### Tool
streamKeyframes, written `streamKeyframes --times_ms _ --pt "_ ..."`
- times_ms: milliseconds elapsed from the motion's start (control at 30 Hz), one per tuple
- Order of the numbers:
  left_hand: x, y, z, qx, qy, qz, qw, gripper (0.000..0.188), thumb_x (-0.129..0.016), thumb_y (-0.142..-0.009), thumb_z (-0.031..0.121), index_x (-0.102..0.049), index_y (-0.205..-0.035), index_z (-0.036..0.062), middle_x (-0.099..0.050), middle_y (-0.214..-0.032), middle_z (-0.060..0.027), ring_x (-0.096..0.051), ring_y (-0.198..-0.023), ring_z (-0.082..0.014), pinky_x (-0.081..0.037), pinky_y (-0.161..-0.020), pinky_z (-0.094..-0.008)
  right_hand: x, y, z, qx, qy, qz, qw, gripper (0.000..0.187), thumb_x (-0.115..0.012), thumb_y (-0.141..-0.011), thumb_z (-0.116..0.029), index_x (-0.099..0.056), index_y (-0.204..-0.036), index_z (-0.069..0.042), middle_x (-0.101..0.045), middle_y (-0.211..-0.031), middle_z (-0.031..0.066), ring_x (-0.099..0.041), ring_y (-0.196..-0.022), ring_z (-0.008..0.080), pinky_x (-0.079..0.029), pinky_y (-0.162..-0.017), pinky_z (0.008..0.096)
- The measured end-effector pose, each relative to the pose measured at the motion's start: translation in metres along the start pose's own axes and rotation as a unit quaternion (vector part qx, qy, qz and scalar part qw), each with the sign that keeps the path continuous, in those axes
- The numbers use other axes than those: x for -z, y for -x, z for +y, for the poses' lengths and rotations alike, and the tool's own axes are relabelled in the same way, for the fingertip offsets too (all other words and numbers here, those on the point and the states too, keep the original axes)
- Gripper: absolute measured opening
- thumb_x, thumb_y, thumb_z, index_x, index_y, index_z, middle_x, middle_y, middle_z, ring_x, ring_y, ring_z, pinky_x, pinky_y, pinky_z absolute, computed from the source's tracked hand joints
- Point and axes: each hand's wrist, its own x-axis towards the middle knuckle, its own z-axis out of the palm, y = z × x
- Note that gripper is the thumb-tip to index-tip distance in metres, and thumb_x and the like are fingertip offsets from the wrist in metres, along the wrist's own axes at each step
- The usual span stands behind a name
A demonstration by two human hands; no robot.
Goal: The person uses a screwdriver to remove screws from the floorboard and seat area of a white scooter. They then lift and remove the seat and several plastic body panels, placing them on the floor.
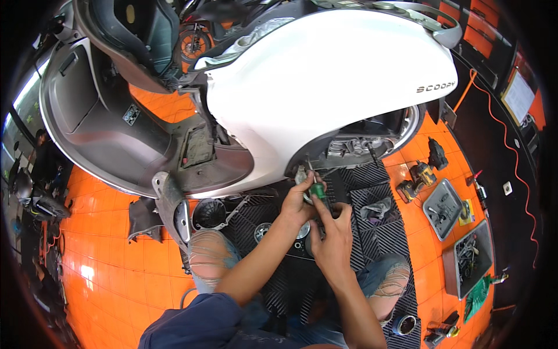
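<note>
In front of the white scooter's (337, 64) lower side, my two hands are close together. My left hand (297, 203) is closed around a small grey metal part (300, 174), most of it hidden by the fingers. Closed on a green-handled screwdriver (317, 189), my right hand (333, 232) has its index finger stretched along the handle. The screwdriver's thin shaft points up beside the metal part; whether its tip touches anything I cannot tell. Just beyond my hands are the scooter's exposed engine (357, 146) and rear wheel (411, 125).
Black ribbed mats (381, 224) lie on orange floor tiles. Near my left knee are a round black cover (209, 214) and a brown side panel (172, 206). To the right are a cordless drill (423, 173), a metal parts tray (443, 208) and a grey toolbox (469, 262).
</note>
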Motion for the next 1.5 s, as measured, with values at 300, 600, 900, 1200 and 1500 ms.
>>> streamKeyframes --times_ms 300,600,900,1200,1500 --pt "-0.011 -0.006 -0.014 -0.072 0.012 0.029 0.997 0.020 -0.062 -0.098 0.019 -0.061 -0.102 -0.0001 -0.065 -0.093 -0.0112 -0.066 -0.089 -0.0242 -0.057 -0.089 -0.0362 0.012 0.000 0.019 -0.350 -0.570 -0.049 0.742 0.041 -0.055 -0.098 -0.013 -0.051 -0.139 -0.006 -0.059 -0.106 0.0138 -0.064 -0.082 0.0231 -0.052 -0.055 0.0296" --pt "0.001 -0.006 -0.006 -0.028 0.021 0.030 0.999 0.017 -0.066 -0.095 0.017 -0.062 -0.103 0.0023 -0.067 -0.093 -0.0090 -0.067 -0.089 -0.0227 -0.058 -0.086 -0.0366 0.000 0.000 0.005 -0.059 -0.151 0.053 0.985 0.049 -0.070 -0.086 -0.011 -0.056 -0.132 -0.008 -0.048 -0.129 0.0205 -0.049 -0.118 0.0325 -0.044 -0.099 0.0422" --pt "-0.017 -0.003 -0.011 -0.073 0.037 0.054 0.995 0.020 -0.061 -0.097 0.019 -0.061 -0.105 0.0004 -0.068 -0.100 -0.0111 -0.067 -0.102 -0.0241 -0.055 -0.096 -0.0406 0.003 -0.002 0.014 -0.137 -0.197 0.036 0.970 0.040 -0.066 -0.089 -0.006 -0.059 -0.129 -0.007 -0.055 -0.117 0.0183 -0.060 -0.098 0.0251 -0.052 -0.077 0.0351" --pt "-0.057 0.052 -0.023 0.073 0.007 0.054 0.996 0.043 -0.054 -0.098 0.048 -0.064 -0.102 0.0056 -0.067 -0.097 -0.0114 -0.065 -0.096 -0.0265 -0.054 -0.089 -0.0419 0.009 0.002 0.018 0.204 0.100 0.015 0.974 0.052 -0.067 -0.069 0.003 -0.070 -0.117 -0.017 -0.055 -0.126 0.0104 -0.049 -0.115 0.0335 -0.042 -0.097 0.0466" --pt "-0.037 0.088 0.013 0.137 -0.037 0.068 0.988 0.028 -0.051 -0.099 0.025 -0.061 -0.108 0.0010 -0.064 -0.095 -0.0103 -0.062 -0.085 -0.0217 -0.056 -0.077 -0.0353 0.064 -0.042 0.015 0.102 -0.410 -0.280 0.862 0.045 -0.083 -0.074 -0.016 -0.069 -0.115 -0.004 -0.065 -0.114 0.0093 -0.062 -0.103 0.0225 -0.049 -0.092 0.0372"
